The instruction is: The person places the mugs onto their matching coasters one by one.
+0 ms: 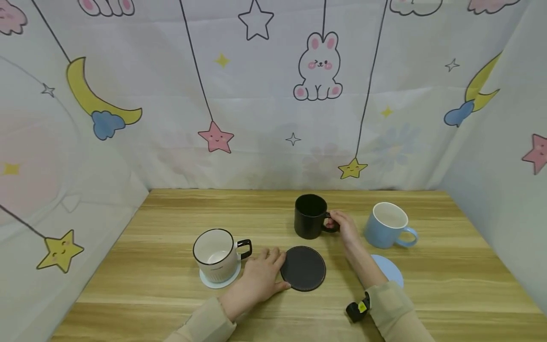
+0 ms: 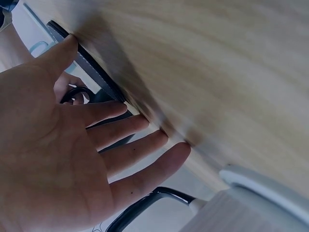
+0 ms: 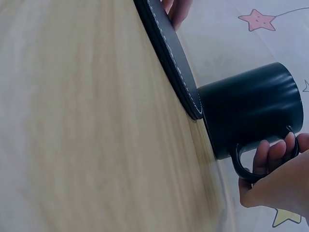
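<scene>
Black mug (image 1: 310, 216), upright on wooden table (image 1: 171, 285) just behind black round coaster (image 1: 303, 268): right hand (image 1: 345, 227) curls fingers through handle, left hand (image 1: 258, 280) lies flat with straight fingers steadying coaster's edge; lift level, lower centred, keep coaster pinned.
</scene>
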The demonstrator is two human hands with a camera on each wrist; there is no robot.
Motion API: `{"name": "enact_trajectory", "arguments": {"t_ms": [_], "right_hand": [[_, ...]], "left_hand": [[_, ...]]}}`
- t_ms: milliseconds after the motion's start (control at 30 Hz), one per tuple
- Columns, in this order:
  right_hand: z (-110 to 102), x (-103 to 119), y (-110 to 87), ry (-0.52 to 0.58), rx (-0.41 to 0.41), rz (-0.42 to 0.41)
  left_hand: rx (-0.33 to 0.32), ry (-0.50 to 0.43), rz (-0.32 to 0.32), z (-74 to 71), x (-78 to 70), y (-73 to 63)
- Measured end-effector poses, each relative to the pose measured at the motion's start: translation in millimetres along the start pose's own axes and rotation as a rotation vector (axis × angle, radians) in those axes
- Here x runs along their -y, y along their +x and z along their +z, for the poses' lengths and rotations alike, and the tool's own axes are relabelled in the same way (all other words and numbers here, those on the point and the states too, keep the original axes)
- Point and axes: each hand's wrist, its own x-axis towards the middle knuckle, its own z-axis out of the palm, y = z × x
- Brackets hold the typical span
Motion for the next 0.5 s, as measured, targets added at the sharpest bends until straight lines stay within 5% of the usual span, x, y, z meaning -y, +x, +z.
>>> {"name": "enact_trajectory", "arguments": {"t_ms": [500], "right_hand": [[-0.1,2.4,-2.5,0.090,-0.044,-0.018]], "left_hand": [[0.013,-0.012,-0.011,-3.1,-0.9,-0.2]]}}
